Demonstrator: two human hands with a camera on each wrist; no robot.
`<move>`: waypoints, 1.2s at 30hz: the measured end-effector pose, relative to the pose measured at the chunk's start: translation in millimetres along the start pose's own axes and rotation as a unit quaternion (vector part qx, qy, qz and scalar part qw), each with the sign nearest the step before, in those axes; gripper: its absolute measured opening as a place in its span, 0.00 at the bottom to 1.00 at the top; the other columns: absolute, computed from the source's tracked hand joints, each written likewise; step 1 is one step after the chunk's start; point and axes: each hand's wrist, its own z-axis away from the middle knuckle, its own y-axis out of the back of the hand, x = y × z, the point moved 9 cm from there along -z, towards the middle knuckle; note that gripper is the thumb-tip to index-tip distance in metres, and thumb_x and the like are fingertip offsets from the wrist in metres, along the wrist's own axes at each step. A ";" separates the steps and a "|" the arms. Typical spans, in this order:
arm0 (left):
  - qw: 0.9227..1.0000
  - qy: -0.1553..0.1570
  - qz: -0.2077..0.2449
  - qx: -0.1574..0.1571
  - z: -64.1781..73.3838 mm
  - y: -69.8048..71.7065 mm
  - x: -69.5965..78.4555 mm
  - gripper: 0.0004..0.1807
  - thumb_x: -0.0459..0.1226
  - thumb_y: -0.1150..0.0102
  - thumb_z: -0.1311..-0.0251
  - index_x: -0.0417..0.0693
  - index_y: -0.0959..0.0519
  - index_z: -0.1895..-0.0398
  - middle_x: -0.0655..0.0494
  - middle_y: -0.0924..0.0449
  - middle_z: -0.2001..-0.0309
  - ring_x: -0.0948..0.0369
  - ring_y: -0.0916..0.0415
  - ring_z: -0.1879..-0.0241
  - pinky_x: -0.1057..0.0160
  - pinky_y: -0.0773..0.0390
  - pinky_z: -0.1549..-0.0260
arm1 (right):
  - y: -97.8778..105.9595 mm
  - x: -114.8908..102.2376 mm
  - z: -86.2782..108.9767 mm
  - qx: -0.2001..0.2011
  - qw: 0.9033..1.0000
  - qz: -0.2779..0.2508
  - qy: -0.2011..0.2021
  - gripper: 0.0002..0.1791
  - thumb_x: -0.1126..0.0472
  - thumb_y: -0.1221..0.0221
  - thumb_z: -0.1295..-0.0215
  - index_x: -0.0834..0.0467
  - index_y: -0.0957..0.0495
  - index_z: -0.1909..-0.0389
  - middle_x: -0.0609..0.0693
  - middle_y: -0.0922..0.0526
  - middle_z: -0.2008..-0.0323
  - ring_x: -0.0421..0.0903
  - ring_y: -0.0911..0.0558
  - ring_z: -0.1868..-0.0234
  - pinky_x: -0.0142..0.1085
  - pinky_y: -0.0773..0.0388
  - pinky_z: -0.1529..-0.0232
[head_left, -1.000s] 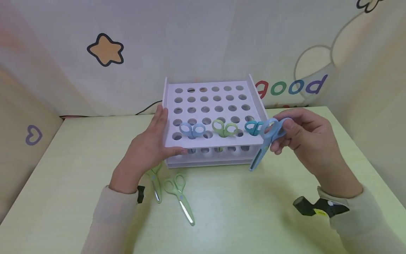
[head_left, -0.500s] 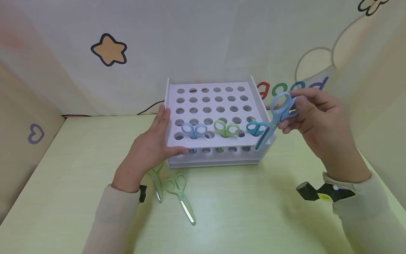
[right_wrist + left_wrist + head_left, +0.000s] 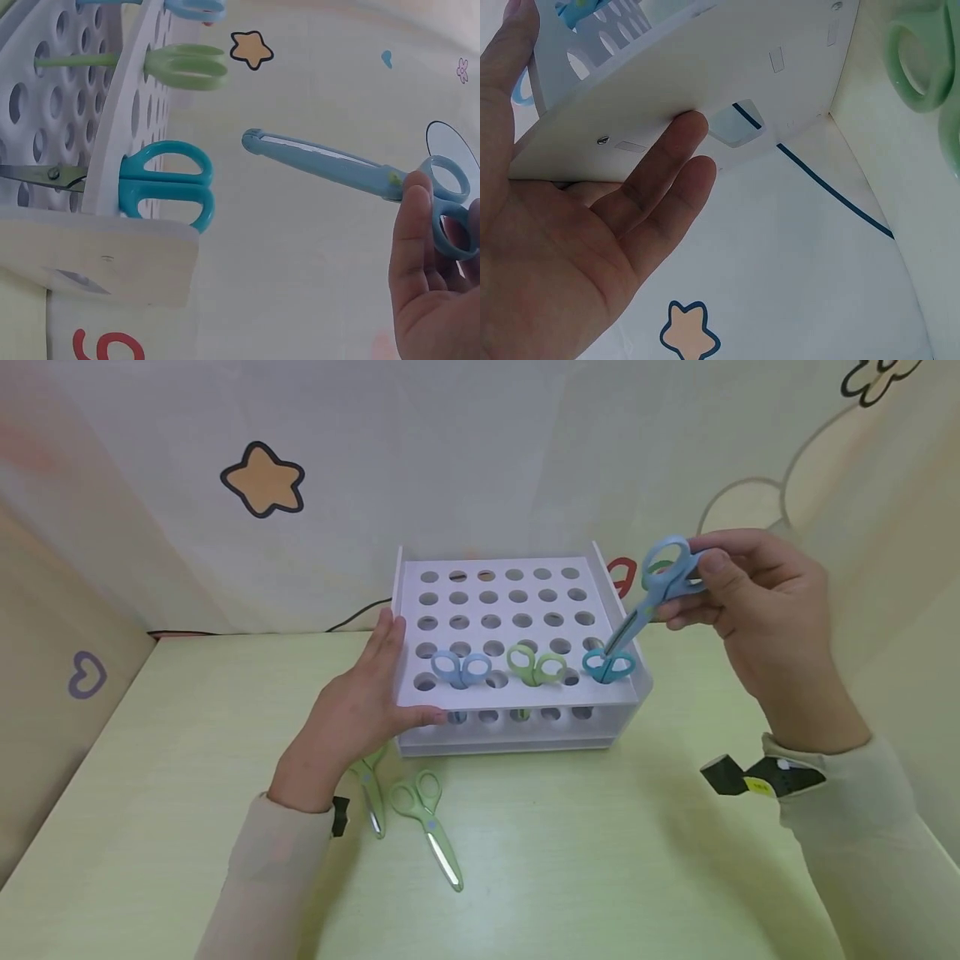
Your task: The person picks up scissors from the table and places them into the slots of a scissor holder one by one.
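Observation:
My right hand [image 3: 772,602] pinches light-blue scissors [image 3: 652,595] by the handles, blades pointing down and left. Those scissors hang above the right side of a white rack [image 3: 510,696] with rows of round holes. In the right wrist view their tip stands apart from the rack's top plate. Along the rack's front stand light-blue scissors [image 3: 461,670], green scissors [image 3: 536,668] and teal scissors [image 3: 607,670], handles up. My left hand [image 3: 348,718] rests against the rack's left side, fingers fairly straight, thumb along the front edge. In the left wrist view two fingertips [image 3: 694,127] lie by the side panel.
On the table [image 3: 570,843] in front of the rack lie green scissors [image 3: 431,827]. Another green pair [image 3: 369,789] lies beside them, partly hidden by my left wrist. A printed curtain [image 3: 465,460] hangs behind, and a dark cord [image 3: 360,614] runs along the table's back edge.
My right hand has risen with the light-blue scissors from beside the rack's front right corner to above its right side. The left hand stays on the rack.

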 end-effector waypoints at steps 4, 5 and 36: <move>1.000 0.004 0.003 -0.002 -0.3 -0.2 -0.3 0.71 0.60 0.25 0.52 0.49 0.65 0.17 0.55 0.75 0.19 0.50 0.24 0.63 0.58 0.28 0.73 | 3.9 3.5 -1.4 0.018 0.999 0.035 -0.005 0.13 0.78 0.48 0.29 0.82 0.27 0.47 0.67 0.16 0.62 0.58 0.14 0.72 0.44 0.16 0.65; 1.000 0.005 0.003 -0.002 -0.5 -0.1 -0.3 0.71 0.61 0.25 0.52 0.49 0.65 0.18 0.55 0.75 0.19 0.50 0.24 0.63 0.58 0.28 0.73 | 4.6 3.8 -1.7 0.023 0.999 0.046 -0.005 0.13 0.77 0.47 0.29 0.81 0.27 0.47 0.67 0.16 0.62 0.57 0.13 0.72 0.43 0.16 0.65; 1.000 0.001 -0.003 -0.001 -0.6 0.2 0.1 0.71 0.60 0.25 0.51 0.48 0.66 0.18 0.55 0.75 0.19 0.50 0.24 0.63 0.58 0.29 0.74 | 18.0 26.6 -8.7 0.038 0.991 0.125 -0.035 0.12 0.73 0.42 0.30 0.76 0.22 0.50 0.63 0.15 0.63 0.53 0.13 0.71 0.41 0.18 0.64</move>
